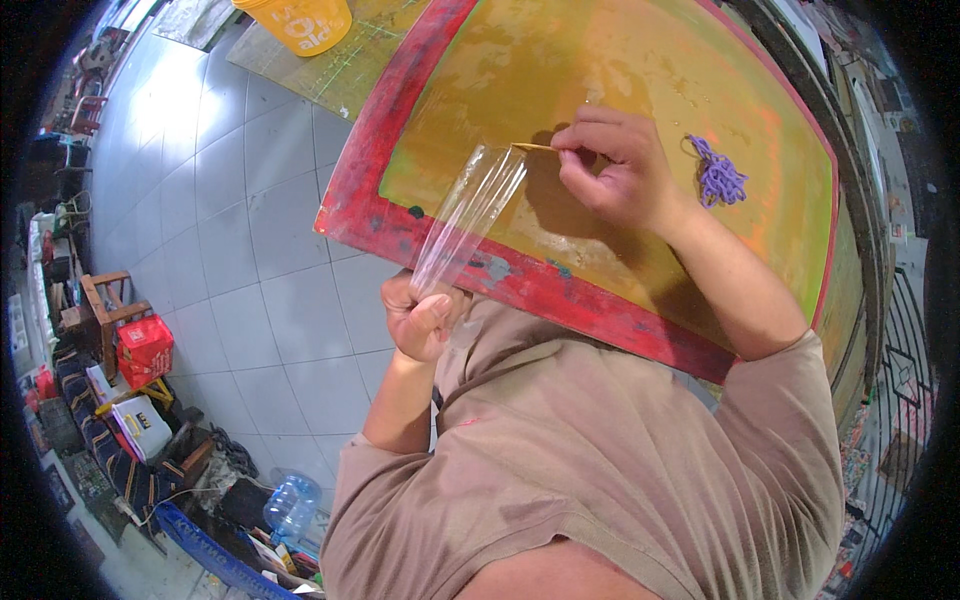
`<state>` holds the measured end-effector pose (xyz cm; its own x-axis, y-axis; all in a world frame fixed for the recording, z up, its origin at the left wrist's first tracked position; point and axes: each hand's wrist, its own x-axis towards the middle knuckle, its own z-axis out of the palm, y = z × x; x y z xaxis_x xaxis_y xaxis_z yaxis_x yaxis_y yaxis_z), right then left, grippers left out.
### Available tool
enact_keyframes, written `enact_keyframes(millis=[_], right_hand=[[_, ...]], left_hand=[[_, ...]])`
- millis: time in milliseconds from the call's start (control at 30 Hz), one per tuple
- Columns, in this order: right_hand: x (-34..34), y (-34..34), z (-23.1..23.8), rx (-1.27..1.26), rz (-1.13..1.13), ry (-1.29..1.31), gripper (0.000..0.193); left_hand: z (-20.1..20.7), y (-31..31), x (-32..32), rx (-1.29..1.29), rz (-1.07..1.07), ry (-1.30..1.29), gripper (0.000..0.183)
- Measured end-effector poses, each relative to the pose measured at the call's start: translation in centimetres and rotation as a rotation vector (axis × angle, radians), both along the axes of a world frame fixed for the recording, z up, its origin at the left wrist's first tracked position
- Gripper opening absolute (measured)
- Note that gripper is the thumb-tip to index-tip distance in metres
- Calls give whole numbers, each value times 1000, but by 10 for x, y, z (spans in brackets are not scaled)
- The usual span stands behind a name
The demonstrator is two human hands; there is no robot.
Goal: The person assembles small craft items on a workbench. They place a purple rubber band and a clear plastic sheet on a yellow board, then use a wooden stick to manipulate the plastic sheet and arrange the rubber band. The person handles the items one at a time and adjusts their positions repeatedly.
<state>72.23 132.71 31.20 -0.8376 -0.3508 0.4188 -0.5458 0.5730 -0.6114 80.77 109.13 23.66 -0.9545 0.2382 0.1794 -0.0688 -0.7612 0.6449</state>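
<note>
My left hand [425,315] is closed around the lower end of a strip of clear plastic film [470,210], gathered into lengthwise folds. The film slants up and away over the near edge of a red-framed panel [500,275] with a mustard-yellow surface. Between thumb and fingers, my right hand [620,165] pinches a thin wooden stick [537,147]. The stick points left, its tip at the far end of the film; whether it pierces or only touches the film I cannot tell. To the right of that hand, a bundle of purple cord [718,175] lies on the panel.
A yellow bucket [300,22] stands on a stained board [335,80] beyond the panel's left corner. Grey floor tiles [270,290] stretch to the left. Along that side are a wooden stool [110,300], a red package [145,350] and a clear blue water bottle [292,505].
</note>
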Motion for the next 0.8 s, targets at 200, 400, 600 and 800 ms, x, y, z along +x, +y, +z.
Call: enact_keyframes(millis=[200,400,600,800], right_hand=[[-12,-7,0,13,-23,6,6],[-14,2,1,-90,-79,-8,5],[-11,33,-4,-214,-243,-129,8],[-12,32,-11,-144,-98,14,9]], left_hand=[[-4,2,-5,26,-15,12,27],[6,-4,-5,-119,-34,-29,24],[70,-2,-17,-90,-432,-53,29],[114,39,-57,-901,3,438,29]])
